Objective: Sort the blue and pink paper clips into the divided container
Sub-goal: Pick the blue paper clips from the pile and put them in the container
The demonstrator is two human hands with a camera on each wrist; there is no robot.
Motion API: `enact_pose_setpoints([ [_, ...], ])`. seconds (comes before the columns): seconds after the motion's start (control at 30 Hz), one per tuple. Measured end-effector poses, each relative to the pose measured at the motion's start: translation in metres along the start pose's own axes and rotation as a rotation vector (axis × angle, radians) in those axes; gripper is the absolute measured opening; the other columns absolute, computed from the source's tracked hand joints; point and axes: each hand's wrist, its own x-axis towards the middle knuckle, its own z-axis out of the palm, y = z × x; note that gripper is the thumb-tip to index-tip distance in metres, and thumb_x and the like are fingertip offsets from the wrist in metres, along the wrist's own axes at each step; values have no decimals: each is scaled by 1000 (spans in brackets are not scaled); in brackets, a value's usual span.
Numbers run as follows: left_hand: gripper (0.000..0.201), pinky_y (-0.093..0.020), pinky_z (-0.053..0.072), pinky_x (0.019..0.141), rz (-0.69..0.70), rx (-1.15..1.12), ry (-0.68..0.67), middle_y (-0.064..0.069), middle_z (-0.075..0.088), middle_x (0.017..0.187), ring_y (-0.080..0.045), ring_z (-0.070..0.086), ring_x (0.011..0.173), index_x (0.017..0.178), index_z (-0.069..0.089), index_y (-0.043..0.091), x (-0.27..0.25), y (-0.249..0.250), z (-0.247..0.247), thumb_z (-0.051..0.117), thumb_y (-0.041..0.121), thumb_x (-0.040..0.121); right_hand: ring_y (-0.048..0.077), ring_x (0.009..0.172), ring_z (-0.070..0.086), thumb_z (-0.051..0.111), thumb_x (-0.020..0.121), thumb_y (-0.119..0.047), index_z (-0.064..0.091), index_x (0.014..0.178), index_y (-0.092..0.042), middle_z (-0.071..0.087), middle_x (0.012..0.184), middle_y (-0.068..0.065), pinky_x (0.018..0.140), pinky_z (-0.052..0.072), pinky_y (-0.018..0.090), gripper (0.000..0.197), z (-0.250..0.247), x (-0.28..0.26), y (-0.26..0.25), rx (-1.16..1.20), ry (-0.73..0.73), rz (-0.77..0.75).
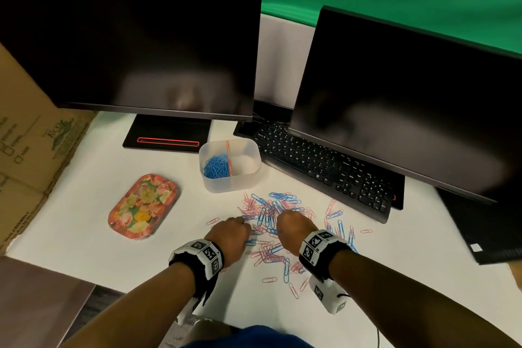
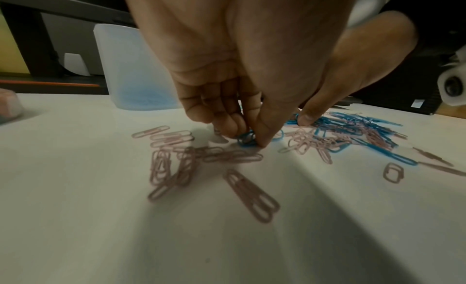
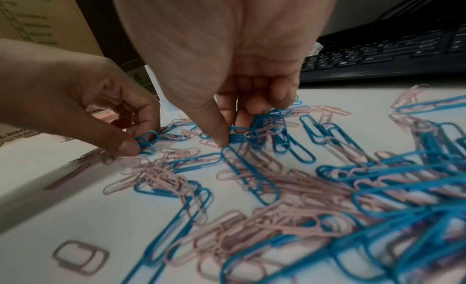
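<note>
Blue and pink paper clips (image 1: pixel 271 212) lie mixed in a loose pile on the white table. Behind the pile stands the translucent divided container (image 1: pixel 254 175); its left compartment holds blue clips (image 1: pixel 216 168), and its right compartment looks empty. My left hand (image 2: pixel 248 136) is at the pile's left edge, thumb and fingers pinching a small bunch of blue clips (image 2: pixel 246 138) against the table. My right hand (image 3: pixel 230 136) is down in the pile's middle, thumb and forefinger pinching a blue clip (image 3: pixel 238 128). In the head view the left hand (image 1: pixel 243 223) and right hand (image 1: pixel 279 220) are knuckles-up, fingertips hidden.
A floral tin (image 1: pixel 142 205) lies left of the pile. A black keyboard (image 1: pixel 324 167) runs along the right behind the clips, under the right monitor (image 1: pixel 409 99). The left monitor's base (image 1: pixel 166 135) stands behind the container. A cardboard box (image 1: pixel 34 150) is at far left.
</note>
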Motion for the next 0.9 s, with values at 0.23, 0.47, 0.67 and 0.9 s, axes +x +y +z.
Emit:
enact_pose_setpoints([
  [0.23,14,-36,46,77,-11,-36,19,-10,61,107,-31,59,98,96,56,12,-1,2,-1,46,14,87,29,98,61,50,84,4,58,103,-10,61,108,11,75,48,28,25,-5,-2,0,121,-10,14],
  [0.47,22,-30,40,70,-53,-215,93,-6,63,102,-29,59,91,106,50,19,-5,-3,4,45,12,85,31,100,63,54,85,2,63,107,-8,63,112,13,84,55,34,26,-2,2,0,146,-48,107],
  [0.67,23,-28,40,74,-84,-352,174,-5,59,101,-28,58,94,108,58,17,-8,-5,4,46,13,88,30,96,64,57,85,-3,66,100,-6,65,105,12,79,56,33,18,-1,3,0,146,-55,132],
  [0.9,6,-28,44,67,-253,-809,204,-4,62,69,-18,54,66,76,62,14,-4,-13,-9,59,15,80,16,79,63,69,80,-14,66,75,-19,65,79,-3,65,47,19,7,-19,-3,11,502,2,110],
])
